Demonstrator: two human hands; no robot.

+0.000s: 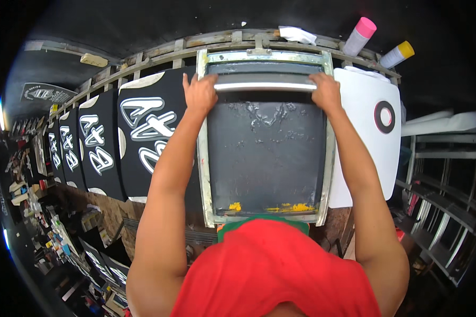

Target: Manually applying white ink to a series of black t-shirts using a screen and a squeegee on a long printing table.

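Observation:
A wide squeegee [266,86] with a pale, shiny edge lies across the far end of a screen-printing frame [328,153]. My left hand [201,95] grips its left end, fingers curled over the top and thumb side partly hidden. The right end is held by my right hand [327,92], close to the frame's right rail. Dark grey ink [269,113] sits in wet ridges on the mesh just on the near side of the squeegee. Yellow smears [291,207] mark the near edge of the screen.
Several black printed fabric panels [96,142] with white lettering line the left. On the right, a white board [362,169] carries a tape roll [384,117]. Pink-capped [360,36] and yellow-capped [397,54] cans stand beyond it. A metal rack [444,195] is at far right.

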